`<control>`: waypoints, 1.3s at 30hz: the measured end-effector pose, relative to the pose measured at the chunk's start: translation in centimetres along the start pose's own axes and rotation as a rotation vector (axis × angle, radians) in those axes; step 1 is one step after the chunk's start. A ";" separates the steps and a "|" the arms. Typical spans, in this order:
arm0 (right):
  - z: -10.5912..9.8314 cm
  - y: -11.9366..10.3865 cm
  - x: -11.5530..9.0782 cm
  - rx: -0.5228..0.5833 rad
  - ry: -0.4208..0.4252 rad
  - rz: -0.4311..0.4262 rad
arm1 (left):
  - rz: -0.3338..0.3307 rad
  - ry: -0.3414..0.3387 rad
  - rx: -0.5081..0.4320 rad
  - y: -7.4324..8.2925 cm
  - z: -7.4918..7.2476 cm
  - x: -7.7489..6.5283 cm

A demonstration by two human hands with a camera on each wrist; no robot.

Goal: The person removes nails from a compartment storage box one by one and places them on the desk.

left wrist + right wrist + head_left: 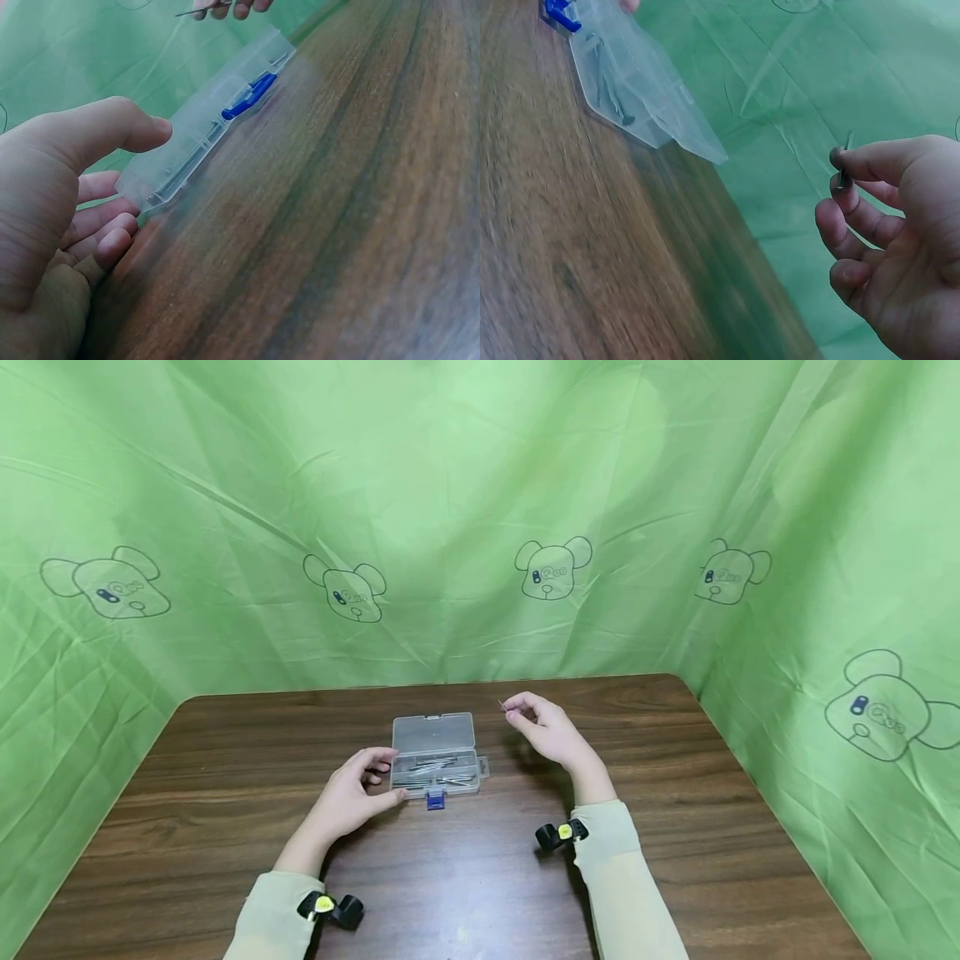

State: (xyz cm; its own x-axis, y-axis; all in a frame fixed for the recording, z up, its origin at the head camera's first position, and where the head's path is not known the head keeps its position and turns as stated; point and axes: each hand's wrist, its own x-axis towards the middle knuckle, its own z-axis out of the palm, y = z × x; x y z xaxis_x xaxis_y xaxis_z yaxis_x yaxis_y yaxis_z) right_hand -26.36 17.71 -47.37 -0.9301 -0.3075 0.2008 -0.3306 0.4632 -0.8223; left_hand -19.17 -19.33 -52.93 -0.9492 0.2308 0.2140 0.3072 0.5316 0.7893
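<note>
A clear plastic box [461,792] lies open on the table, its lid [433,732] folded back toward the far edge. Several metal nails [433,764] lie in its compartments. My left hand [352,797] holds the box's left end, with the thumb at the front corner and the fingers along the back of that side. To the right of the box, my right hand [551,733] is raised above the table. Its thumb and forefinger pinch one thin nail [845,178], which points upward in the right wrist view; the other fingers are loosely curled.
A blue latch [435,800] hangs from the box's front, and a clear hanging tab [483,767] sticks out on its right. The brown wooden table [465,877] ends at a green cloth [450,485] behind and at the sides. Both wrists wear small black cameras.
</note>
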 end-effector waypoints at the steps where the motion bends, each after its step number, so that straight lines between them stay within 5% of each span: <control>1: -0.1 0.1 0.0 0.006 0.011 0.012 | -0.001 0.000 -0.002 0.0 0.0 0.0; 15: 0.2 2.1 -0.3 0.080 0.034 0.101 | -0.011 -0.008 -0.016 -0.1 -0.2 0.0; 26: 1.3 2.2 -0.2 0.250 0.048 0.174 | -0.012 -0.023 -0.047 -0.1 -0.2 0.3; 32: 2.0 2.8 -0.2 0.239 0.023 0.176 | -0.009 -0.023 -0.056 -0.3 -0.3 0.3; 39: 2.3 3.0 -0.3 0.093 -0.003 0.180 | -0.013 -0.021 -0.049 -0.6 -0.2 0.2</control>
State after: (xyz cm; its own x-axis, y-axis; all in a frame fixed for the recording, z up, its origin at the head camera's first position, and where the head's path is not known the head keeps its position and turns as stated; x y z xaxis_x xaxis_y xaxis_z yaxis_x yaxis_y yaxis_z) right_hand -26.71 17.28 -51.06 -0.9723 -0.2295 0.0449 -0.1431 0.4320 -0.8904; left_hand -19.57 -19.76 -53.21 -0.9511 0.2418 0.1921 0.2910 0.4938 0.8194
